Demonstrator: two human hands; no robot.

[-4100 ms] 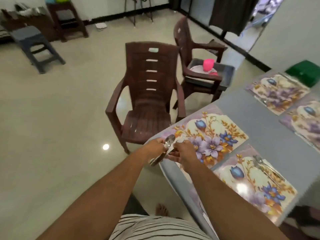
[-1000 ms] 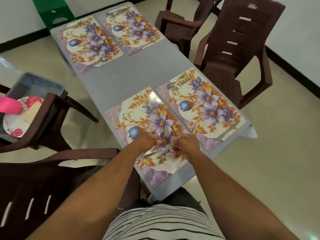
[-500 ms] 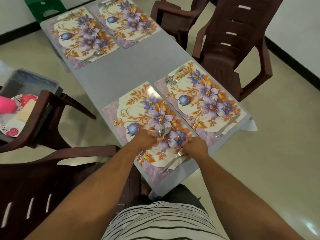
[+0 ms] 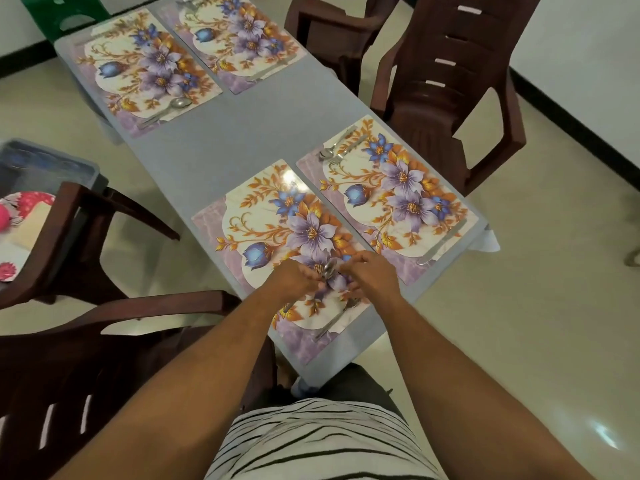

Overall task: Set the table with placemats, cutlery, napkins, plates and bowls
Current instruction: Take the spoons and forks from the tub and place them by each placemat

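Both forearms extended forward, converging. Left hand [image 4: 295,279] and right hand [image 4: 374,277] close together, knuckles up, fingers curled; left pinches spoon [image 4: 328,270], right fingertips beside it.

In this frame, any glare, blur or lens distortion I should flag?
Head view: a small glare spot sits on the near placemat, and a light reflection shows on the floor. Both hands, left hand and right hand, look slightly motion-blurred around the spoon. The wide lens bends the table edges and chair. Lighting is even and soft.
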